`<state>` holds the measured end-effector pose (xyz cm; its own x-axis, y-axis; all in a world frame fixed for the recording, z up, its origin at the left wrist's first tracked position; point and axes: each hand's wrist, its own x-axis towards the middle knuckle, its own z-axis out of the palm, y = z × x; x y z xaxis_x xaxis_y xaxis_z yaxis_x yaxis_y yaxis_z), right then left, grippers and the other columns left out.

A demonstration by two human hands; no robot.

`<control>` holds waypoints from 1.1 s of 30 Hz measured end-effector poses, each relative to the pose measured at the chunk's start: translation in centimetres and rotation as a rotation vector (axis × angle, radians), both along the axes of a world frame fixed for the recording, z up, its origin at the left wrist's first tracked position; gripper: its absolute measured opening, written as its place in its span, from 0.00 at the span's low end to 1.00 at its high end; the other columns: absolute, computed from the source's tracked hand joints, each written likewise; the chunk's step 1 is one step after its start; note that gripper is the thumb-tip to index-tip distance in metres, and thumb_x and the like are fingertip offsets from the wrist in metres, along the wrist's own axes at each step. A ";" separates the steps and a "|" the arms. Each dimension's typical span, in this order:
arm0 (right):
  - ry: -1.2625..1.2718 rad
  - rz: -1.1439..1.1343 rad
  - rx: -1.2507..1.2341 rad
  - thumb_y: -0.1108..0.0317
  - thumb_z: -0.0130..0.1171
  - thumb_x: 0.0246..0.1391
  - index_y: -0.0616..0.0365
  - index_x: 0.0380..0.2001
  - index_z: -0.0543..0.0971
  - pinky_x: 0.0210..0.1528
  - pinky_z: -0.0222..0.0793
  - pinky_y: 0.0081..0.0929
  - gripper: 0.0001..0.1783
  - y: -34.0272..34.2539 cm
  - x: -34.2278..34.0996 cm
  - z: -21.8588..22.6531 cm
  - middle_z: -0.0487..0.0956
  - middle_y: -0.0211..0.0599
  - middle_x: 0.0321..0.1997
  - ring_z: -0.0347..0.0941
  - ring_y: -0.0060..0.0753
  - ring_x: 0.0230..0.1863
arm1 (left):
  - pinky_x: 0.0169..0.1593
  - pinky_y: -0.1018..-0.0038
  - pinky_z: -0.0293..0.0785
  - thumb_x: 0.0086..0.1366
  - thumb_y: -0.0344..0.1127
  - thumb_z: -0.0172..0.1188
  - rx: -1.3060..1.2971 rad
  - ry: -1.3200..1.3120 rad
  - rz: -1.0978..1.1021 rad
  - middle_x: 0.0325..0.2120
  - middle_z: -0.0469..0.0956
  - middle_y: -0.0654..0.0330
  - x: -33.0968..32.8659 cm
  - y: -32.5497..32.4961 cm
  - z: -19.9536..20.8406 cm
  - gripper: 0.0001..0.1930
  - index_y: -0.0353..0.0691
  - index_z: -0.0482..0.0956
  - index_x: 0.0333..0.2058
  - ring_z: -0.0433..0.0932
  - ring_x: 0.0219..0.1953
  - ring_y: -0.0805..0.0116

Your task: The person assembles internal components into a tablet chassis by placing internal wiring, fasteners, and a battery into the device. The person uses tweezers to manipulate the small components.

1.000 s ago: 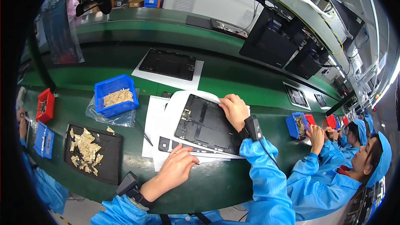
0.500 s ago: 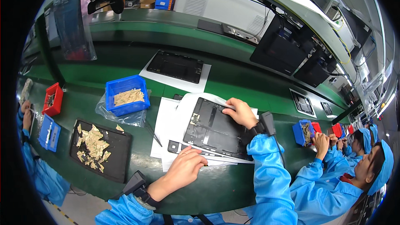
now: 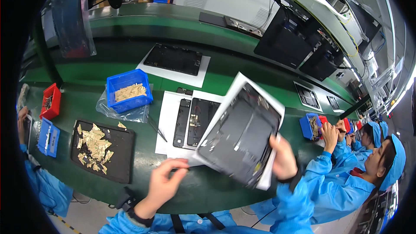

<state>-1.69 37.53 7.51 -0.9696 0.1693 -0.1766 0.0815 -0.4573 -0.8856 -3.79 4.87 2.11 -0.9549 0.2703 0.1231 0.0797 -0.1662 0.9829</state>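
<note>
My right hand grips the right edge of a black tablet housing, lifted and tilted over the bench together with a white sheet behind it. The fingers behind the sheet are hidden. At the lower left corner of the sheet, my left hand is closed, its fingertips pinching the corner. Beneath, another open tablet housing and a narrow dark part lie on white paper, partly covered by the raised one. Black tweezers lie at the paper's left edge.
A black tray of torn tan scraps lies left. Beyond it stand a blue bin of tan pieces, a red bin and another blue bin. Another housing lies farther back. A co-worker sits right.
The housing and white sheet have been raised, turned and moved right by my right hand, uncovering another housing beneath. My left hand has shifted left and down. The view has moved slightly.
</note>
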 end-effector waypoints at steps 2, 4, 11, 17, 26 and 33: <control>-0.038 -0.060 -0.118 0.71 0.52 0.61 0.61 0.58 0.64 0.60 0.64 0.37 0.23 -5.0 5.4 -1.8 0.72 0.37 0.57 0.69 0.35 0.56 | 0.50 0.75 0.69 0.62 0.21 0.55 0.132 -0.120 0.107 0.39 0.79 0.54 1.1 -3.1 -0.3 0.06 0.33 0.77 0.38 0.76 0.45 0.69; -0.067 -0.185 -0.149 0.68 0.51 0.61 0.59 0.60 0.63 0.64 0.60 0.42 0.24 -9.3 10.1 -3.6 0.70 0.38 0.60 0.66 0.39 0.60 | 0.50 0.76 0.68 0.62 0.20 0.54 0.193 -0.082 0.216 0.40 0.78 0.54 2.0 -4.7 -0.1 0.06 0.32 0.76 0.38 0.76 0.44 0.69; -0.296 0.024 -0.370 0.66 0.49 0.63 0.59 0.56 0.68 0.62 0.60 0.39 0.19 -17.3 15.1 -4.9 0.72 0.38 0.57 0.67 0.38 0.58 | 0.46 0.76 0.70 0.60 0.18 0.56 0.261 -0.009 0.257 0.33 0.76 0.58 3.5 -4.2 1.3 0.23 0.33 0.64 0.54 0.77 0.37 0.70; -0.311 0.672 -0.086 0.62 0.48 0.64 0.60 0.49 0.73 0.56 0.65 0.35 0.16 -16.5 15.7 -5.2 0.74 0.39 0.52 0.72 0.37 0.51 | 0.40 0.78 0.74 0.58 0.23 0.61 -0.235 -0.018 0.027 0.28 0.80 0.61 3.9 -3.1 -0.9 0.19 0.35 0.70 0.49 0.79 0.33 0.74; 0.229 0.328 1.053 0.66 0.63 0.53 0.58 0.36 0.80 0.29 0.72 0.25 0.09 -14.8 7.4 -0.5 0.77 0.35 0.37 0.76 0.28 0.30 | 0.37 0.77 0.74 0.55 0.25 0.62 -0.500 -0.020 -0.229 0.26 0.79 0.61 3.8 -2.9 3.0 0.20 0.37 0.69 0.47 0.80 0.30 0.71; 0.436 0.608 1.119 0.73 0.68 0.44 0.58 0.31 0.81 0.27 0.70 0.23 0.08 -15.3 3.8 -1.5 0.75 0.35 0.31 0.75 0.31 0.27 | 0.36 0.76 0.75 0.56 0.23 0.60 -0.537 -0.059 -0.290 0.27 0.79 0.60 4.8 -4.0 3.1 0.22 0.37 0.66 0.49 0.80 0.32 0.71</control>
<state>2.11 22.25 6.00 -0.8833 -0.4552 0.1122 -0.3703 0.5305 -0.7626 1.02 0.90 5.22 -0.8342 0.5297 -0.1532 0.0484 0.3472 0.9365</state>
